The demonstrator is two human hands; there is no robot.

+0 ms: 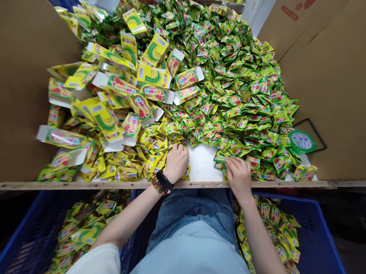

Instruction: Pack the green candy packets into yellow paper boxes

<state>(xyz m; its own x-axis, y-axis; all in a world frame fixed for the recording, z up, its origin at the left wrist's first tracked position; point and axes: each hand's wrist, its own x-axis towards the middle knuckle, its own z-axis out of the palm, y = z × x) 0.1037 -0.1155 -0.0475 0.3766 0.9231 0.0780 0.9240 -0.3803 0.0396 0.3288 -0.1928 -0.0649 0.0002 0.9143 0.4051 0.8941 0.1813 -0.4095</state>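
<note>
A big heap of small green and yellow sachets [234,82] covers the white table [201,164]. Flat and half-folded yellow cartons [118,98] lie piled on its left half. My left hand [175,163], with a dark band and a bead bracelet at the wrist, rests knuckles-up at the edge of the sachets near the table's front; its fingers curl over some sachets. My right hand [239,173] lies on the sachets at the front right, fingers bent and reaching into the pile. What the fingers hold is hidden.
Tall brown cardboard walls [339,87] stand on both sides of the table. A wooden strip [108,185] runs along the front edge. Blue crates [320,248] with filled packs stand below at left and right of my lap. A green roll of tape [302,141] lies at the right.
</note>
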